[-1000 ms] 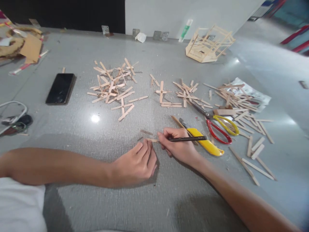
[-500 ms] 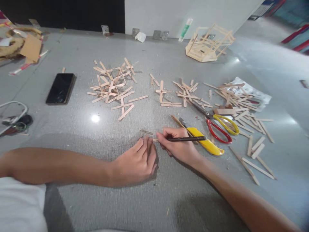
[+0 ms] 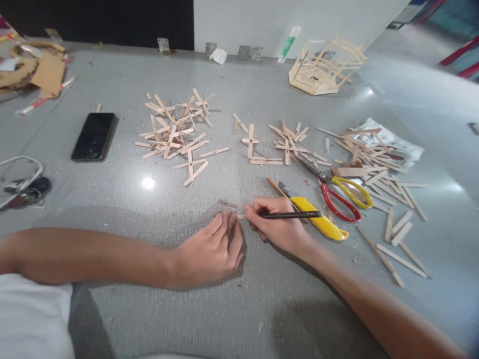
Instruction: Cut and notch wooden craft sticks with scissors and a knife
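Observation:
My left hand rests on the grey table with its fingers closed on a small wooden stick, whose pale end shows between both hands. A slim black pen lies in the grip of my right hand, its tip side hidden behind the fingers at the stick. Just beyond the left fingertips is a thin strip flat on the table. Beside the right hand lie a yellow utility knife and scissors with one red and one yellow handle loop.
Piles of wooden sticks lie ahead, with more sticks at the right. A hexagonal stick frame stands at the back near a glue tube. To the left are a phone and a white cable.
The view has shifted very slightly. My right hand with the pen sits a touch farther right of the left fingers, showing a little more of the stick.

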The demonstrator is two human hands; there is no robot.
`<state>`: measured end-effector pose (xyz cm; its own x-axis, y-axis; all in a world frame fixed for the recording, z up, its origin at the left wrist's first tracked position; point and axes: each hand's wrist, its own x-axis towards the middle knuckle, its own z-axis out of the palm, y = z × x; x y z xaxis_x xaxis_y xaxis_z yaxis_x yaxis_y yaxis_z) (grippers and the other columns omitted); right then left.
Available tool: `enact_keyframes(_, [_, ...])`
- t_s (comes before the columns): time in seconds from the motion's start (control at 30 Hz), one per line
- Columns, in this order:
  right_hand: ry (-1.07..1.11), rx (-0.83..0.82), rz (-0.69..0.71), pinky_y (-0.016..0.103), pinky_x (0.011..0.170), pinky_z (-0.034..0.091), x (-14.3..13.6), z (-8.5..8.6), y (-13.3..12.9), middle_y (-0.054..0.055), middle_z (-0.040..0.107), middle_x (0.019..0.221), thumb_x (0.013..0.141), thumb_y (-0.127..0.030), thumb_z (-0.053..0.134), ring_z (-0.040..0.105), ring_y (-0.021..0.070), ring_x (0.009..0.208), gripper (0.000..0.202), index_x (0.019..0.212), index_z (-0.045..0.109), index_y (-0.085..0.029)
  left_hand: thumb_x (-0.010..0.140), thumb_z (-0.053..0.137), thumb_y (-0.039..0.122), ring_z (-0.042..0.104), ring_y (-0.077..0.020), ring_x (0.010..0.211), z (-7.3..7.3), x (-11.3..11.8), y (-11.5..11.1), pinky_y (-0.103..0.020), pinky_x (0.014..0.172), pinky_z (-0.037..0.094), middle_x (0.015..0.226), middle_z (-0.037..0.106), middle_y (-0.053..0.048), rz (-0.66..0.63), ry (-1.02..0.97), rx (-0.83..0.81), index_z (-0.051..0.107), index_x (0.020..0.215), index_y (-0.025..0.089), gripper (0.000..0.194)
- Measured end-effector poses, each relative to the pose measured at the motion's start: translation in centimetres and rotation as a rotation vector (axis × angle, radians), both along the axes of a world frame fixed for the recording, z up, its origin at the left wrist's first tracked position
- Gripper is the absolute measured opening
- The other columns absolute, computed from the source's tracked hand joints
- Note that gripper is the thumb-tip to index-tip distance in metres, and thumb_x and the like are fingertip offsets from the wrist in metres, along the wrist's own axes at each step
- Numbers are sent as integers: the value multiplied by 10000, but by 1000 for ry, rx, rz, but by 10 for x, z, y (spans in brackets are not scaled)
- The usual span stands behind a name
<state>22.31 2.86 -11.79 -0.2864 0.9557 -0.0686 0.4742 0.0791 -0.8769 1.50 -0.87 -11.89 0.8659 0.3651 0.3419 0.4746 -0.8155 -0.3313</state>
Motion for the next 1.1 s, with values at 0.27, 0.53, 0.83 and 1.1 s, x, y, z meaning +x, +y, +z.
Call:
enact_keyframes(0.27, [-50, 35, 4, 219, 391, 328, 1, 3, 0, -53, 480, 410, 975, -368, 588, 445, 81, 353, 451, 568, 466, -216, 1035, 418, 294, 743, -329, 1075, 0, 1, 1, -409, 981, 528, 1128, 749, -268, 1, -19, -2, 675, 1172, -71, 468])
enact_keyframes(0.53, [-41, 23, 9, 224, 402, 342, 1, 2, 0, -55, 483, 404, 975, -351, 582, 454, 86, 347, 441, 565, 488, -217, 1033, 414, 282, 743, -333, 1073, 1, 1, 1, -413, 984, 530, 1118, 749, -273, -7, -11, -10, 677, 1166, -78, 466])
enact_keyframes(0.83, [-53, 39, 13, 221, 412, 356, 1, 5, 0, -57, 487, 407, 958, -284, 564, 465, 83, 349, 412, 559, 490, -213, 1038, 401, 276, 743, -339, 1072, 1, 1, 1, -412, 979, 537, 1126, 749, -266, -10, -7, -9, 682, 1167, -76, 469])
enact_keyframes(1.1, [-36, 25, 4, 220, 397, 358, 1, 3, 0, -57, 490, 412, 963, -301, 572, 478, 87, 343, 420, 560, 490, -214, 1035, 448, 309, 736, -333, 1085, 1, 1, 1, -422, 988, 519, 1149, 736, -285, -12, 10, -8, 668, 1184, -72, 464])
